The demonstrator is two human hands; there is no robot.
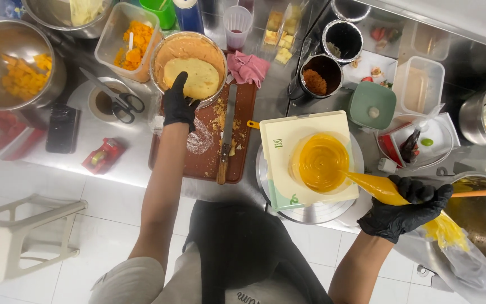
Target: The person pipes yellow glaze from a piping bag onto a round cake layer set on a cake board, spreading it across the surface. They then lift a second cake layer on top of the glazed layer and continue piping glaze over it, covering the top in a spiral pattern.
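At the bottom centre of the frame the person's dark apron hides their lap and part of the desk edge. Lower right, the right hand, in a black glove, is clenched around a clear piping bag of orange cream; the bag's twisted tail trails out past the lower right, its end cut off. The bag's tip meets a round cake layer coated in glossy orange cream, ringed by a clear collar on a pale square board. The board sits on a metal turntable, mostly covered by it.

Left of centre, a brown rectangular cutting board carries a wooden-handled knife, crumbs and crumpled clear film. Above it, in the upper middle, the left hand, also black-gloved, grips the edge of a pale round sponge disc lying in a steel bowl; the fingertips are hidden beneath the sponge.

Further up left, black scissors lie on the steel desk. The tubs along the top edge are cropped, their contents blurred.
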